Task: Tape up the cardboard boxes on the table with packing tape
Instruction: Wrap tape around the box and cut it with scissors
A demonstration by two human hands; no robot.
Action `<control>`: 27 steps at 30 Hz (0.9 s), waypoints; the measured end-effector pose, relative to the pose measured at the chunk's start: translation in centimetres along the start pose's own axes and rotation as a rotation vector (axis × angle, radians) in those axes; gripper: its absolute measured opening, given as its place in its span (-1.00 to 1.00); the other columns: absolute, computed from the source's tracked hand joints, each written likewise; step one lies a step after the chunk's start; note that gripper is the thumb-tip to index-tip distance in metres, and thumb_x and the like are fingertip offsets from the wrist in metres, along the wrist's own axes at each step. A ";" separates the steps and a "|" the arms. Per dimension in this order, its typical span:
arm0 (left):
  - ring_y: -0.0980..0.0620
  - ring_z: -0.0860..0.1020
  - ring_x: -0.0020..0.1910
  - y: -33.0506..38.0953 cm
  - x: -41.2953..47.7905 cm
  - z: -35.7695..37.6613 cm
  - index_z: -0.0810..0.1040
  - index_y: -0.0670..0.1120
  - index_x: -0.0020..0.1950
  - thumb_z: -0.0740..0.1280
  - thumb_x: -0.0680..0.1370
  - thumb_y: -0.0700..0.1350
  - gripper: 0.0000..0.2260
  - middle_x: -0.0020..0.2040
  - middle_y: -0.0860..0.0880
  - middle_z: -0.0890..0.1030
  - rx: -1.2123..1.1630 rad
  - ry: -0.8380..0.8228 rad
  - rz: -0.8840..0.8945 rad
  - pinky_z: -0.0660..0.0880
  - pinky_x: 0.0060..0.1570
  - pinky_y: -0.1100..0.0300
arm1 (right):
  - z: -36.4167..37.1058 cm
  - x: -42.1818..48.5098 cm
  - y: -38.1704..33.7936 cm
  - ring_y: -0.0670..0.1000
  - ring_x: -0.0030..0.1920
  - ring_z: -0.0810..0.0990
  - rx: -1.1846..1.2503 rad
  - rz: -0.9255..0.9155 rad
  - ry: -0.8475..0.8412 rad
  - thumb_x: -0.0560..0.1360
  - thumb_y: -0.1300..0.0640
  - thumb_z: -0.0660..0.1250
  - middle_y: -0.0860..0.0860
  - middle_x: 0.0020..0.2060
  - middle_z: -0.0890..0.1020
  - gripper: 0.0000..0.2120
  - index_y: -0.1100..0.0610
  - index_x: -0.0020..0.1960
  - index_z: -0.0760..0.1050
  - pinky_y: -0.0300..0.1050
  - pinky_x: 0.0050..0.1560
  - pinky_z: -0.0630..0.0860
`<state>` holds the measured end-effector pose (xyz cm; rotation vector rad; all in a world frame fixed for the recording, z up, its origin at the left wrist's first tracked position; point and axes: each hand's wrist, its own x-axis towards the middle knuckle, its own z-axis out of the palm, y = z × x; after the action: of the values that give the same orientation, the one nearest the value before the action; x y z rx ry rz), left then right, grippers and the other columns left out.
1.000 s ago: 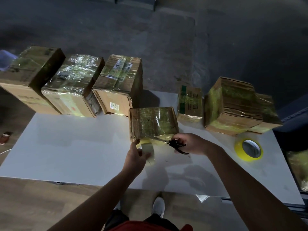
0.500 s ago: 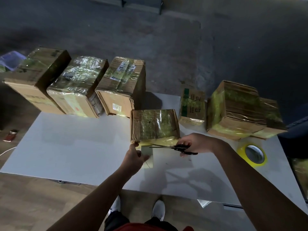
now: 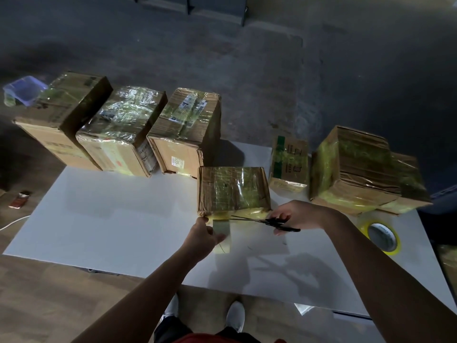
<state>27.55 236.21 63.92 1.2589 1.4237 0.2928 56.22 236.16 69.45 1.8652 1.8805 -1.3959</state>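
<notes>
A small cardboard box (image 3: 232, 189) wrapped in clear tape lies in the middle of the white table (image 3: 111, 224). A strip of tape (image 3: 222, 233) hangs from its near edge, and my left hand (image 3: 201, 240) pinches that strip's free end. My right hand (image 3: 296, 215) grips black scissors (image 3: 269, 221), whose blades point left and sit at the tape just below the box edge. The yellow roll of packing tape (image 3: 380, 237) lies flat on the table to the right, apart from both hands.
Three larger taped boxes (image 3: 123, 129) stand in a row at the table's back left. A small box (image 3: 289, 164) and two stacked boxes (image 3: 358, 172) sit at the back right. A purple tub (image 3: 22, 90) lies on the floor at far left.
The scissors have swung level and their blades have slid left to the tape strip. My left hand has stayed on the tape end.
</notes>
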 end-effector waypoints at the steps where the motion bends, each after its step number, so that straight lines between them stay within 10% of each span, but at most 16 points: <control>1: 0.09 0.54 -0.20 0.0 0.0 0.0 0.28 -0.19 0.35 0.46 0.49 -0.16 -0.47 0.00 -0.09 0.60 0.000 -0.006 -0.002 0.41 -0.36 0.35 | 0.1 0.2 -0.2 -0.17 -0.10 0.61 -0.005 0.002 0.001 0.24 -0.29 0.48 -0.26 -0.12 0.65 -0.61 -0.26 0.04 0.58 -0.22 -0.08 0.51; 15: 0.10 0.54 -0.17 0.0 0.4 -0.5 0.29 -0.17 0.36 0.46 0.48 -0.19 -0.47 0.00 -0.05 0.59 0.008 -0.069 0.003 0.43 -0.35 0.36 | -0.4 2.6 -4.2 -0.15 -0.32 0.53 -0.057 -0.021 -0.050 0.29 -0.22 0.49 -0.15 -0.32 0.63 -0.88 -0.23 -0.22 0.64 -0.24 -0.30 0.40; 27: 0.10 0.53 -0.15 0.3 0.6 -1.1 0.30 -0.14 0.37 0.45 0.48 -0.24 -0.47 -0.03 -0.03 0.56 0.018 -0.114 0.025 0.47 -0.39 0.39 | -0.6 3.4 -4.9 -0.13 -0.30 0.52 -0.087 0.059 -0.060 0.25 -0.29 0.47 -0.14 -0.30 0.62 -0.72 -0.19 -0.11 0.66 -0.26 -0.35 0.39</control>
<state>26.93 237.34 64.14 1.2881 1.3172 0.2220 51.62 239.96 69.93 1.8024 1.8124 -1.3155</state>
